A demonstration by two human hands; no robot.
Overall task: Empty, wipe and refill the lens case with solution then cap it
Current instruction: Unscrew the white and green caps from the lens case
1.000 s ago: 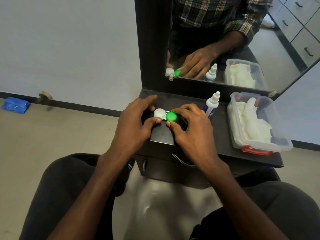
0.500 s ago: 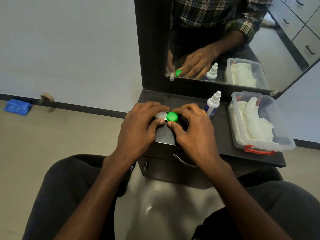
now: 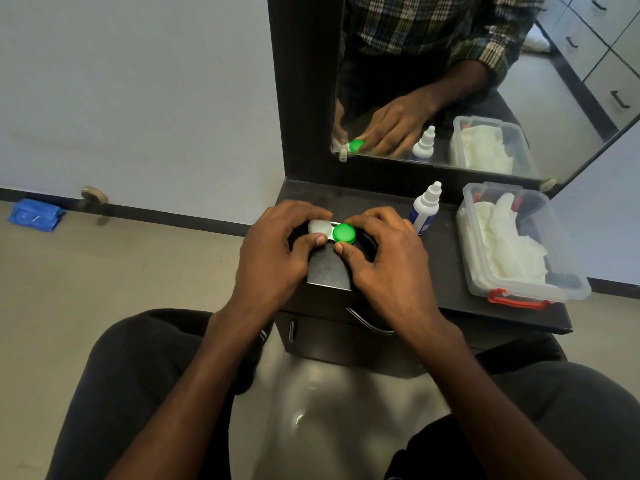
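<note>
Knees in dark trousers fill the bottom of the view, with two bare forearms reaching forward over them to a dark vanity table [image 3: 433, 271]. On the near left part of the tabletop sits the lens case [image 3: 330, 232], held between both hands: the left hand [image 3: 273, 251] curls its fingers over the white cap [image 3: 318, 226] with the thumb pressed against the near side of it, and the right hand [image 3: 384, 258] curls round the green cap [image 3: 344, 233], thumb tip at its near edge and fingers arched over the far side. Both caps are on the case. Just beside the right hand, on its far right, stands a small white solution bottle [image 3: 424, 209] with a blue label and a pointed capped nozzle, upright. Further right lies a clear plastic box [image 3: 568, 285] with a red latch on its near end, holding crumpled white tissues [image 3: 502, 237]. Behind the tabletop rises a mirror [image 3: 571, 116] in a dark frame, showing the reflected hands, bottle, box and a plaid shirt sleeve. Off to the far left, on the floor by the pale wall, lies a blue packet [image 3: 34, 214], near a round door stop [image 3: 91, 195].
</note>
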